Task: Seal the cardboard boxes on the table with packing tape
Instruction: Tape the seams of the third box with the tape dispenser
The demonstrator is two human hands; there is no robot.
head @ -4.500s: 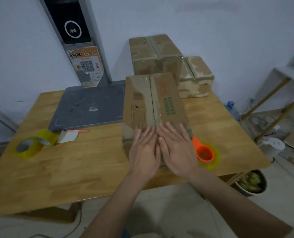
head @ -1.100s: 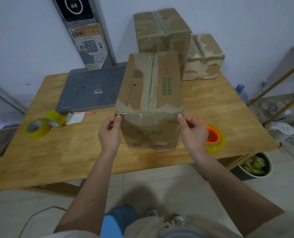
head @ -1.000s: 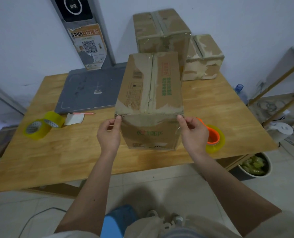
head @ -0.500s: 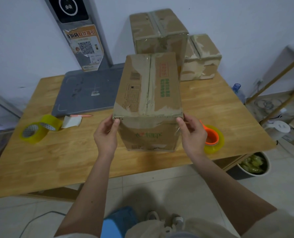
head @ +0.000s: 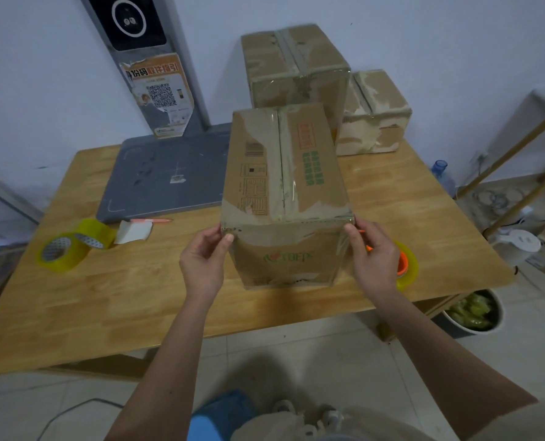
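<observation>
A tall cardboard box (head: 283, 173) stands near the front edge of the wooden table (head: 105, 297), with clear tape along its top seam and over its near top edge. My left hand (head: 204, 262) grips the box's near left top corner, thumb on the front face and fingers curled at the side. My right hand (head: 372, 253) grips the near right top corner, where clear tape hangs down the side. A tape roll on an orange core (head: 406, 265) lies just right of my right hand. Two yellow tape rolls (head: 70, 246) lie at the left.
Two taped boxes stand at the back, a large one (head: 293, 68) and a smaller one (head: 376, 116). A grey board (head: 166, 176) lies at the back left, with a paper scrap (head: 134, 230) and pen (head: 152, 220) before it. A bin (head: 474, 310) sits on the floor at the right.
Both hands left the box top, where they lay flat together, and went to the near top corners. Over the last second they have stayed at those corners.
</observation>
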